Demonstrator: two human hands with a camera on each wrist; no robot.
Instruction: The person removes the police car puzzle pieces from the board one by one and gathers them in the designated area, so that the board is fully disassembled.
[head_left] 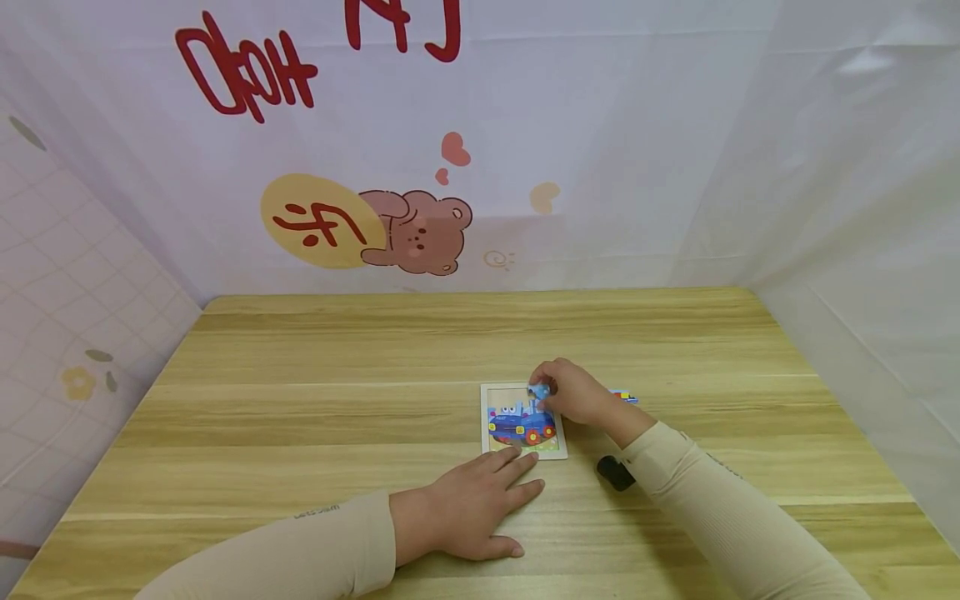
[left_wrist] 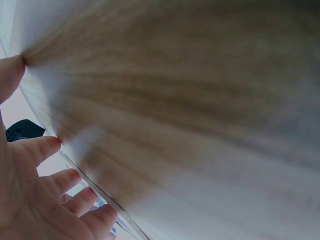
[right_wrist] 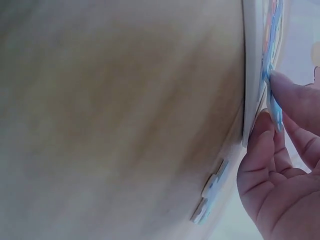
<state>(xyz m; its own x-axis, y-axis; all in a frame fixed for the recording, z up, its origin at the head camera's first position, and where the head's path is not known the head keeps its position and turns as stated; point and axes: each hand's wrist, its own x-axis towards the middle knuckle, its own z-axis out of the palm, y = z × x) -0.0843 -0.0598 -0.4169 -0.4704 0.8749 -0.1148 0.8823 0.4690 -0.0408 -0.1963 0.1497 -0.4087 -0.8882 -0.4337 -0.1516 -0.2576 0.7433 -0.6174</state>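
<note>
A puzzle board [head_left: 486, 396] with a pale frame lies on the table, its lower part filled with a picture of a blue vehicle on red wheels. My right hand [head_left: 573, 396] pinches a light blue puzzle piece [head_left: 538, 390] between thumb and fingers, over the board's upper right corner. In the right wrist view the same puzzle piece [right_wrist: 274, 107] stands tilted beside the frame's edge. My left hand [head_left: 480, 504] lies with fingers spread, fingertips at the board's near edge; in the left wrist view its fingers are straight.
Right of the board lies a colourful puzzle piece [head_left: 624, 396], partly hidden behind my right forearm. A small black object [head_left: 615, 472] sits on the wooden table [head_left: 337, 358] beside my right sleeve. Printed white cloth [head_left: 600, 125] hangs behind the table and along both sides.
</note>
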